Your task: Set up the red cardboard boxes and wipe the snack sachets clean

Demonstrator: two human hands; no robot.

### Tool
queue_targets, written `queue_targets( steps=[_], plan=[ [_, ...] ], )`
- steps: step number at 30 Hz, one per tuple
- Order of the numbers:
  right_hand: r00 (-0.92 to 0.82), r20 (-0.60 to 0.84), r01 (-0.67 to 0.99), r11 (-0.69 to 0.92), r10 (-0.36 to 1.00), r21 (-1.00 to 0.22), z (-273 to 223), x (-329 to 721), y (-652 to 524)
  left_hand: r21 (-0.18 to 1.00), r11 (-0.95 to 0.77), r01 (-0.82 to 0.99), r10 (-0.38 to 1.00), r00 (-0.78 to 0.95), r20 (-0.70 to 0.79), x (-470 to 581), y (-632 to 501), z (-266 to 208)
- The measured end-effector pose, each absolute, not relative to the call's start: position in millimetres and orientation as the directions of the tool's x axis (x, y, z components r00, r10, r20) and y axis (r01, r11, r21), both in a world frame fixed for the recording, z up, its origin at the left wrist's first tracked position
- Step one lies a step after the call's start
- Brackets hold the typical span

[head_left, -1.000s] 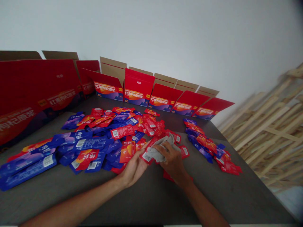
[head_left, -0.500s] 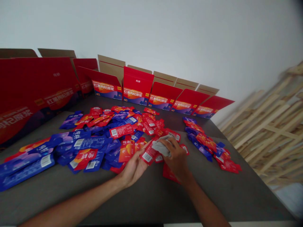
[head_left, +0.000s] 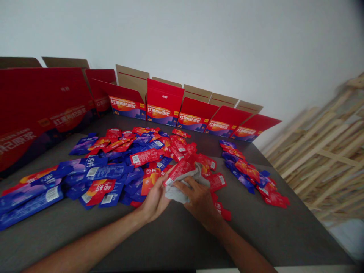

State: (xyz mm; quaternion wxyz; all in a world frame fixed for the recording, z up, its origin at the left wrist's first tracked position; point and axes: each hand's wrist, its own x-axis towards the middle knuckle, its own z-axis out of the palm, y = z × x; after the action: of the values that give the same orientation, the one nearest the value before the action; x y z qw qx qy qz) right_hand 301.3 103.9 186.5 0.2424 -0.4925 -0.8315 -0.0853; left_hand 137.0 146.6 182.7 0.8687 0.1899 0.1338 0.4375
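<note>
In the head view, my left hand point(head_left: 156, 199) is closed on a red sachet point(head_left: 182, 168), holding it tilted above the table. A grey cloth point(head_left: 178, 193) is bunched in my right hand point(head_left: 200, 199) and presses over the sachet's lower part, hiding some of it. Just beyond both hands lies a loose heap of red and blue sachets point(head_left: 145, 156). A few more red sachets point(head_left: 217, 182) rest on the table beside my right hand, partly covered by it.
Open red cartons point(head_left: 165, 108) line the back of the dark table point(head_left: 170, 242), with larger red cartons point(head_left: 42, 102) at the left. A row of sachets point(head_left: 247, 170) lies to the right. Wooden slats point(head_left: 327, 151) stand past the table's right edge.
My right hand has brought the grey cloth down and to the left across the sachet, toward my left hand. Red sachets beneath the right hand now show more.
</note>
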Motion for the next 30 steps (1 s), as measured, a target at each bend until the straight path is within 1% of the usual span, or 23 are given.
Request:
queue_targets(
  steps=[3,6,10,13,16,19,22,25,27,30],
  plan=[
    [-0.37,0.503,0.871,0.48,0.781,-0.106,190,303,104,0.447,0.527,-0.723,0.82,0.571,-0.044,138,147,180],
    [-0.294,0.551,0.892,0.431,0.781,-0.134,195,310,108,0.453,0.495,-0.742,0.833,0.553,-0.003,139,146,175],
    [-0.175,0.599,0.914,0.355,0.781,-0.196,200,325,116,0.452,0.539,-0.71,0.801,0.598,-0.017,140,143,173],
    [-0.132,0.619,0.92,0.328,0.774,-0.213,201,333,120,0.465,0.558,-0.688,0.783,0.621,-0.02,139,140,174],
    [-0.142,0.616,0.919,0.334,0.775,-0.209,200,334,120,0.467,0.559,-0.685,0.78,0.625,-0.018,140,141,174],
    [-0.204,0.581,0.907,0.375,0.788,-0.19,197,326,118,0.459,0.538,-0.707,0.803,0.595,-0.026,141,143,172],
    [-0.29,0.541,0.896,0.423,0.789,-0.137,191,315,113,0.459,0.508,-0.729,0.827,0.561,-0.024,142,146,171],
    [-0.348,0.516,0.885,0.456,0.783,-0.094,186,306,110,0.469,0.522,-0.713,0.819,0.572,-0.042,141,147,171],
    [-0.361,0.514,0.88,0.466,0.778,-0.088,186,304,109,0.479,0.53,-0.7,0.813,0.579,-0.053,140,147,171],
    [-0.317,0.543,0.892,0.439,0.777,-0.108,191,308,110,0.489,0.54,-0.685,0.798,0.602,-0.039,139,145,170]
  ],
)
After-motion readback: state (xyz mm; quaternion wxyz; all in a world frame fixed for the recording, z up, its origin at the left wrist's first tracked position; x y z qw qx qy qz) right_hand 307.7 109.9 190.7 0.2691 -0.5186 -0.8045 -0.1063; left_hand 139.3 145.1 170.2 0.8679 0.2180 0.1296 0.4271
